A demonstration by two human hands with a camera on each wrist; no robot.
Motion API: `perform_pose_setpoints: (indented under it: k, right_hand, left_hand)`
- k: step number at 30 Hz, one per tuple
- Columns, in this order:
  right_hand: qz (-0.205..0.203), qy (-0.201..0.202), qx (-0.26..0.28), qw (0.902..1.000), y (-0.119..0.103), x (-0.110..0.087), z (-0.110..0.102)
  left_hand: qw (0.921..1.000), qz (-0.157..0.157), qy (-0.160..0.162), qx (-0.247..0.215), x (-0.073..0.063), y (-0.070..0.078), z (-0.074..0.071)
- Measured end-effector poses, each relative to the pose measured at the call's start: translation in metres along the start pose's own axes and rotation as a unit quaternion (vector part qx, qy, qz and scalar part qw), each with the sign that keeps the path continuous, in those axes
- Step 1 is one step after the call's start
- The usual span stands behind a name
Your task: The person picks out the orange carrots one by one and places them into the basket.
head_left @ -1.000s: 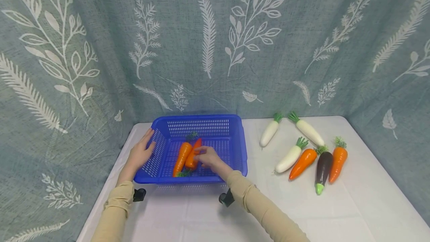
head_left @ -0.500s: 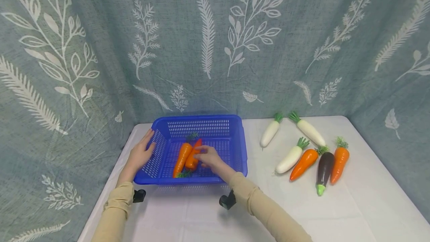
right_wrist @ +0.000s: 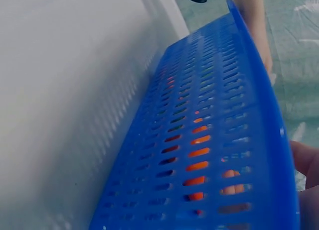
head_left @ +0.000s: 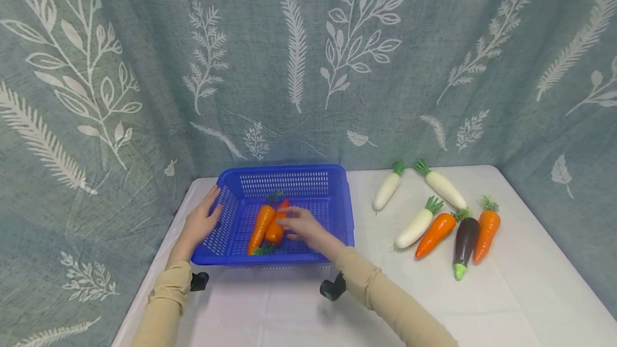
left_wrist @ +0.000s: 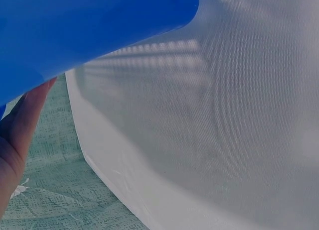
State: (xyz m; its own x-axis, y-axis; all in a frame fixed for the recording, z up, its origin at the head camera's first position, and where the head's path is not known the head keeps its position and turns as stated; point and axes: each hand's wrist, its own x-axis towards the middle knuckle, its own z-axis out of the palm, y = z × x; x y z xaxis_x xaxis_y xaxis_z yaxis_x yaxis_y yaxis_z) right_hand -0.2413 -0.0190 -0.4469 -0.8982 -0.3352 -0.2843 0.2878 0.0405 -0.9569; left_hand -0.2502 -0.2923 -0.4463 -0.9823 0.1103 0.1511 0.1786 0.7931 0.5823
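Observation:
Inside a blue slotted basket (head_left: 284, 169) two orange carrots lie side by side: the left carrot (head_left: 261, 229) and the right carrot (head_left: 274, 234). My right hand (head_left: 305, 225) reaches over the front rim, its relaxed fingers overlapping the right carrot. Through the basket's slots in the right wrist view, fingertips (right_wrist: 233, 182) show close to the orange carrot. At the left rim my left hand (head_left: 201, 223) rests with straight fingers along the outside, its thumb at the rim. The left wrist view shows a finger (left_wrist: 31, 115) running up behind the blue rim.
On the white table (head_left: 270, 304), right of the basket, lie several vegetables: white radishes such as the radish (head_left: 415, 229), a carrot (head_left: 435, 235), another carrot (head_left: 487, 235) and an eggplant (head_left: 465, 244). A patterned curtain (head_left: 308, 79) hangs behind and beside the table.
My right wrist and forearm have shifted slightly right, while the fingers stay over the right carrot. My left hand, the basket and the vegetables keep their places.

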Motion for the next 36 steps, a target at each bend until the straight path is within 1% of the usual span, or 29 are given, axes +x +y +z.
perform_pose_setpoints:
  k: [5, 9, 12, 15, 19, 27, 36]
  right_hand:
    - [0.001, -0.018, 0.0, 0.9998, -0.005, -0.007, -0.008]
    - [0.001, -0.025, -0.001, 0.9997, -0.008, -0.011, -0.016]
    - [-0.004, -0.031, -0.003, 0.9995, -0.009, -0.014, -0.022]
    - [-0.011, -0.037, -0.005, 0.9992, -0.009, -0.017, -0.028]
    - [-0.022, -0.036, -0.01, 0.9991, -0.008, -0.021, -0.036]
    - [-0.034, -0.029, -0.027, 0.9986, -0.009, -0.029, -0.051]
    - [-0.062, -0.035, -0.036, 0.9968, -0.016, -0.042, -0.069]
  left_hand:
    - [1.0, 0.002, 0.002, -0.001, 0.0, 0.0, 0.0]
    - [1.0, 0.006, 0.007, -0.004, -0.001, 0.002, -0.001]
    - [0.9999, 0.009, 0.01, -0.002, -0.001, 0.003, 0.0]
    - [0.9999, 0.007, 0.007, -0.004, 0.0, 0.003, 0.0]
    - [1.0, 0.002, 0.001, -0.004, 0.0, 0.002, -0.001]
    - [1.0, 0.001, -0.003, -0.001, 0.001, -0.001, 0.0]
    - [1.0, 0.002, -0.001, 0.002, 0.0, 0.001, -0.001]
